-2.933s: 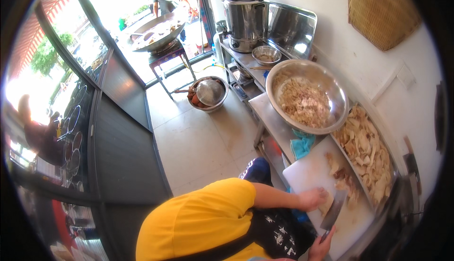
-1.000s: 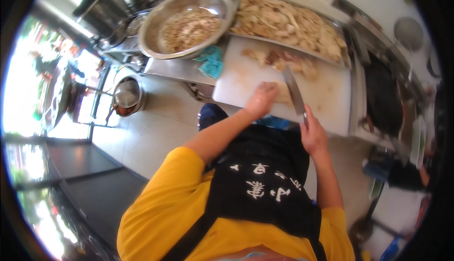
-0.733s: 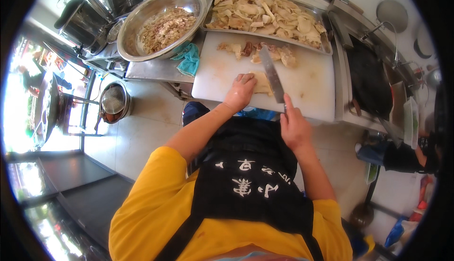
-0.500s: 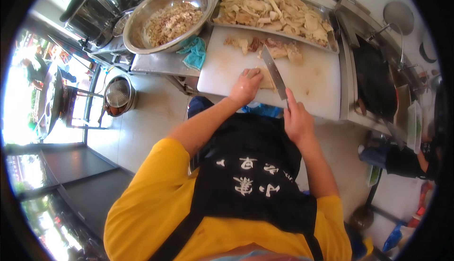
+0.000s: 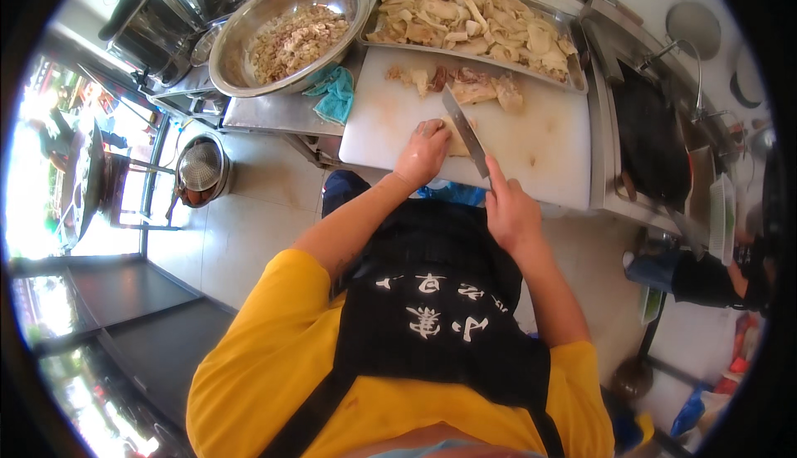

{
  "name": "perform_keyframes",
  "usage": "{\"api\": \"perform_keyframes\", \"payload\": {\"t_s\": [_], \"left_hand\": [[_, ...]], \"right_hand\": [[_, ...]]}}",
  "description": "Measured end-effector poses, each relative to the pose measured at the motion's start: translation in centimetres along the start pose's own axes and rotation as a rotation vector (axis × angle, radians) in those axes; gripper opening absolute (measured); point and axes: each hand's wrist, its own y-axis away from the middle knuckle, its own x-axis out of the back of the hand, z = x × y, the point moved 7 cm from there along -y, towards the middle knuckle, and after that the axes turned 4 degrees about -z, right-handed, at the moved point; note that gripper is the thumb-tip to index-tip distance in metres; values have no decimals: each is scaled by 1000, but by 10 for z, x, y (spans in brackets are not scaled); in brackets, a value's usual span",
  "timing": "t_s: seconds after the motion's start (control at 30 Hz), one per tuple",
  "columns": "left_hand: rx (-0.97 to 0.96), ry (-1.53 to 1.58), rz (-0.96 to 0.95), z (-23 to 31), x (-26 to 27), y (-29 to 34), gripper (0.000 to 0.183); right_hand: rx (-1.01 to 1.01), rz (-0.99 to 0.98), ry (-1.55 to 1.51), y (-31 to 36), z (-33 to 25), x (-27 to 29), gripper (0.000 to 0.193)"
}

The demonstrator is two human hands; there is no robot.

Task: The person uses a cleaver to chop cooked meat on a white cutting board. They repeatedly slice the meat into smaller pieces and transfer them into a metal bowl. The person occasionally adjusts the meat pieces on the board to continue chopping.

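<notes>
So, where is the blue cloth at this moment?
In the head view the blue cloth lies left of the white cutting board, on the steel counter just below the big metal bowl.

Glossy metal bowl (image 5: 286, 30); board (image 5: 548, 146) probably plastic.

Single head-worn fisheye view, looking steeply down over chest and apron (image 5: 448, 325) from above. Faces forward onto white cutting board (image 5: 540, 142) at upper centre, close range. Both forearms enter from lower centre, left hand (image 5: 422, 155) and right hand (image 5: 510, 209) mid-frame. Floor at left, counter bending along top rim, black vignette all round. No second view to overlap.
</notes>
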Motion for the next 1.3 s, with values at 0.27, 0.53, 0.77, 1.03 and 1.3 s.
{"api": "perform_keyframes", "payload": {"t_s": [0.27,0.53,0.77,1.03,1.3], "left_hand": [[-26,3,46,3,3,3,17],[-27,31,49,1,4,5,11],[-5,86,121,-2,11,5,9],[-69,68,-262,-4,6,-17,23],[-549,-209,-1012,10,-38,-71,71]], "right_hand": [[20,27,-48,3,0,0,74],[4,-82,8,4,-3,-7,74],[-7,-80,-31,5,-14,-7,74],[-43,170,-505,34,32,-14,73],[-617,115,-1456,127,83,-67,78]]}}
